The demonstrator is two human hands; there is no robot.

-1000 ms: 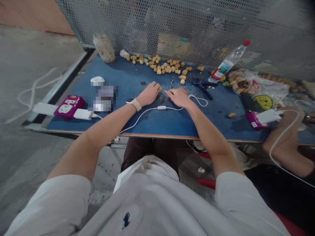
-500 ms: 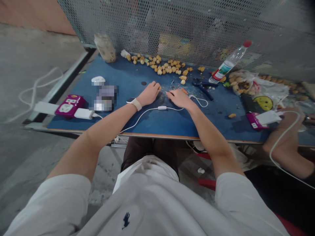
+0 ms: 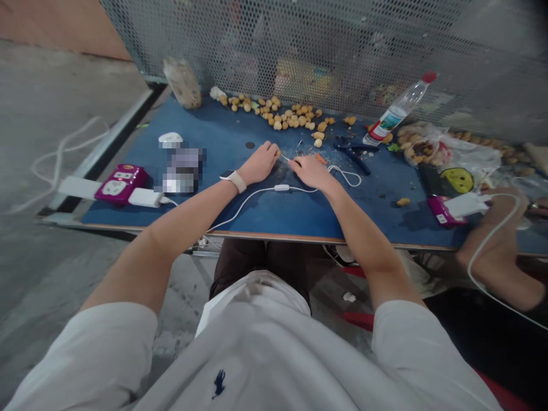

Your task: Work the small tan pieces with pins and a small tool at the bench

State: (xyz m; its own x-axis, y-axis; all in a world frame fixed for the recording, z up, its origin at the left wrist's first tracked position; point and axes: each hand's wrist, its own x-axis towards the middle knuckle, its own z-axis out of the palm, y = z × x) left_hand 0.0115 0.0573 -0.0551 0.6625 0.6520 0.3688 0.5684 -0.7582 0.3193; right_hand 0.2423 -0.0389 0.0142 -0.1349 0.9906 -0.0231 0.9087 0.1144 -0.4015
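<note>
My left hand point(image 3: 259, 164) rests on the blue table point(image 3: 274, 211), fingers curled around a small tan piece at its fingertips. My right hand point(image 3: 311, 170) lies close beside it, pinching a thin wire that runs between the two hands. A white cable point(image 3: 257, 193) with an inline switch passes under both wrists and loops to the right of my right hand. A pale watch strap sits on my left wrist.
Several tan pieces point(image 3: 291, 117) lie along the mesh screen point(image 3: 299, 45). Dark pliers point(image 3: 353, 149), a plastic bottle point(image 3: 398, 108) and a bag of pieces point(image 3: 423, 148) are right. A magenta power strip point(image 3: 120, 184) is left. Another person's arm point(image 3: 500, 251) holds a cable far right.
Almost nothing has moved; my two hands stay together at the same spot, with only small finger shifts on the wire.
</note>
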